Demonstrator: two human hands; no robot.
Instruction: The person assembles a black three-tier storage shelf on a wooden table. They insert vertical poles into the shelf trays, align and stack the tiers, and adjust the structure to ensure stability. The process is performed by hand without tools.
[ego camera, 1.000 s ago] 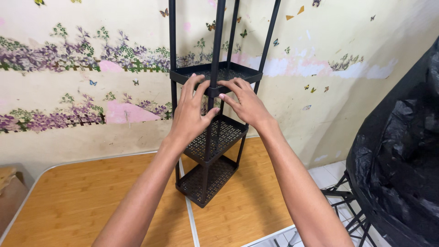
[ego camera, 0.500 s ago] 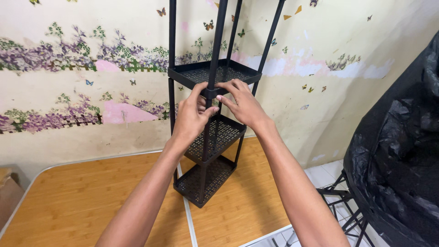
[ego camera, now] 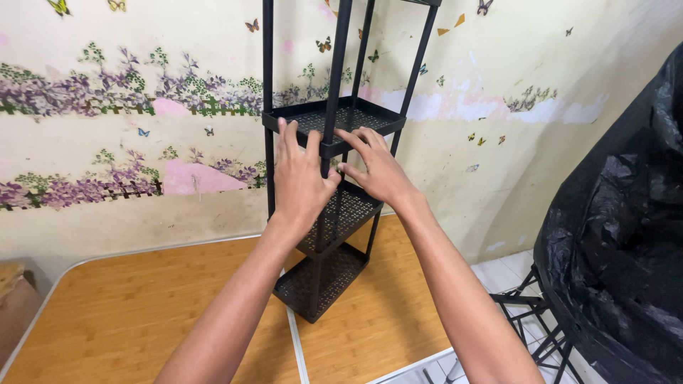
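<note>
Table (ego camera: 128, 313): wooden top with a pale rim, nearest the viewer; the rack stands on it near the far edge.
Left hand (ego camera: 300, 178): fingers spread and flat, pressed against the front rim of the upper shelf (ego camera: 341, 117) — not curled round anything.
Right hand (ego camera: 377, 167): fingers extended, tips resting on the same rim beside the front post (ego camera: 334, 78); whether the thumb hooks under the rim cannot be told.
Rack (ego camera: 324, 274): black, perforated shelves, upright — three tiers visible.
Wall (ego camera: 107, 121): floral paper with butterflies, behind.
</note>
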